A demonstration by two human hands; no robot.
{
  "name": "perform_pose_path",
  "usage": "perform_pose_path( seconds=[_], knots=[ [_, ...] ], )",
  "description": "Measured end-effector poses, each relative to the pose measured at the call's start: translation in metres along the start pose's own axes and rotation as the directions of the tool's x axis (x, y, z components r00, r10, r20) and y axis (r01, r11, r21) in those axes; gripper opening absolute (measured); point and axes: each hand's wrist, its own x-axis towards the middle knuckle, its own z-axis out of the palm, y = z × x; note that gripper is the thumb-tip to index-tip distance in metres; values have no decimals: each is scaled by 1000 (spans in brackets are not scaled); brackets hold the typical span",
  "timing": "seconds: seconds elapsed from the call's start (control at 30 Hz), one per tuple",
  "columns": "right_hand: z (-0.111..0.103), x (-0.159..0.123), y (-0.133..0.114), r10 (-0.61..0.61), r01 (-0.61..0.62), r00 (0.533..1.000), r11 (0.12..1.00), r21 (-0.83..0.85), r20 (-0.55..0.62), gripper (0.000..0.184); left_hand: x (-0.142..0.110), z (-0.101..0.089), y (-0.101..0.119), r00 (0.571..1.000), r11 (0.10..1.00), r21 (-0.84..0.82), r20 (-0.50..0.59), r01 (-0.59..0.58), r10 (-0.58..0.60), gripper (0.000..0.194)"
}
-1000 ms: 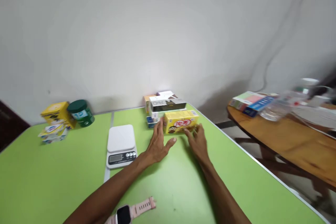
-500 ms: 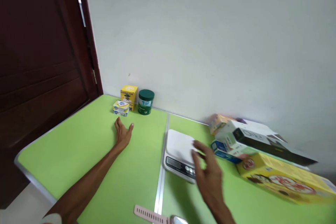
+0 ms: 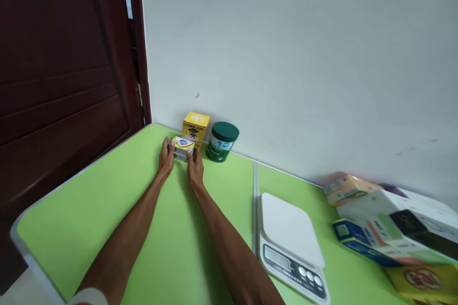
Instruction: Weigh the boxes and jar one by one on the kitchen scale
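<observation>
Two small yellow-and-white soap boxes [image 3: 183, 143] are stacked at the far left of the green table. My left hand [image 3: 166, 157] is closed against their left side. On the right side, my right hand [image 3: 195, 169] presses in with thumb and fingers, so the stack sits between both hands. Whether the boxes still rest on the table, I cannot tell. Just behind them stands a yellow "COME ON" box [image 3: 195, 126], partly hidden. A green tub [image 3: 222, 142] with a dark green lid stands to the right of my right hand.
A white kitchen scale [image 3: 291, 233] lies right of the metal table seam [image 3: 255, 190]. Farther right are a blue box [image 3: 352, 236], an orange box [image 3: 345, 189], a yellow carton [image 3: 422, 279] and other boxes. A white wall [image 3: 286, 57] backs the table; a dark door [image 3: 64, 57] is at left.
My right hand has moved from over the scale leftward to the soap boxes. My left hand has reached forward to their left side, and both now grip them. The view has shifted.
</observation>
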Motion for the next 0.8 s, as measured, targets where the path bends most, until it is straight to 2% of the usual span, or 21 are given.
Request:
perform_pose_path(
  seconds=[0.13, 0.23, 0.33, 0.47, 0.57, 0.63, 0.7, 0.8],
  knots=[
    [14, 9, -8, 43, -51, 996, 993, -111, -75, 56, 11, 6, -5, 1000, 1000, -1, 12, 13, -13, 64],
    [15, 7, -16, 68, -80, 994, 987, -142, -88, 55, 9, 9, -4, 1000, 1000, 1, 4, 18, -18, 54],
    [8, -5, -25, 85, -92, 995, 984, -153, -56, 54, -6, 6, -1, 999, 999, 18, -32, 28, -27, 51],
    [-8, -39, -33, 121, -113, 992, 975, -193, 28, 57, -48, -3, 5, 997, 998, 52, -60, 40, -37, 53],
    [-24, -67, -41, 57, -50, 998, 982, -182, 37, 63, -84, -5, 18, 996, 994, 99, -77, 47, -39, 56],
    [-40, -82, -51, 1, 0, 1000, 985, -171, 7, 64, -106, -1, 34, 997, 995, 96, -70, 17, -10, 56],
    [-63, -93, -67, -35, 26, 998, 987, -158, -57, 64, -125, 10, 57, 998, 997, 70, -46, -40, 43, 56],
    [-112, -105, -94, -76, 53, 983, 989, -136, -165, 63, -157, 41, 95, 992, 992, 20, 22, -127, 126, 56]
  ],
)
